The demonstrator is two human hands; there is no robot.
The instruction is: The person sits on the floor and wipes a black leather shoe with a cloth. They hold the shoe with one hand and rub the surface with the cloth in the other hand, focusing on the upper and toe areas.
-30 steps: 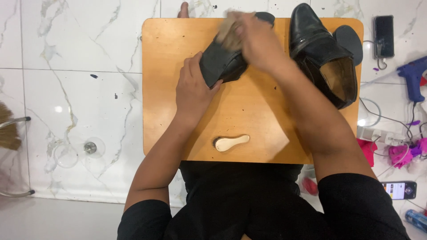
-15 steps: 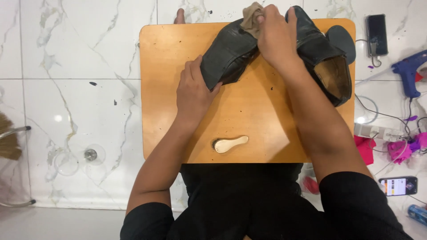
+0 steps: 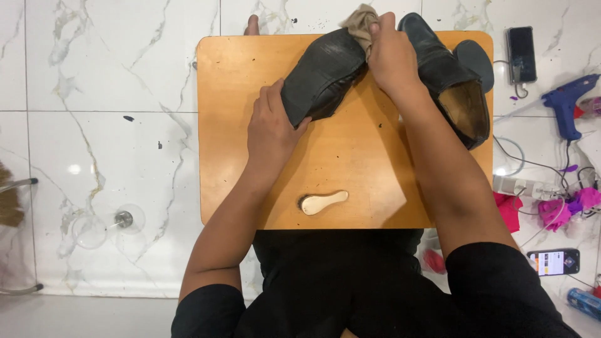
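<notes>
A dusty black leather shoe point(image 3: 322, 75) lies sole-up and tilted on a small wooden table point(image 3: 231, 125). My left hand point(image 3: 270, 128) grips its heel end. At the shoe's toe, my right hand point(image 3: 389, 57) is closed on a crumpled beige cloth point(image 3: 359, 22) pressed against the leather. A second black shoe point(image 3: 447, 78) stands upright just right of my right hand, its tan insole showing. A small pale wooden brush point(image 3: 323, 202) rests on the table near me.
A dark insole point(image 3: 474, 59) lies behind the second shoe. On the marble floor to the right lie a phone point(image 3: 521, 55), a blue glue gun point(image 3: 566, 106), cables, pink scraps point(image 3: 566, 209) and another phone point(image 3: 554, 261). A floor drain point(image 3: 123, 219) is at left.
My right hand with the cloth has slid from the middle of the shoe up to its toe end. The shoe has tipped to lie longer across the table.
</notes>
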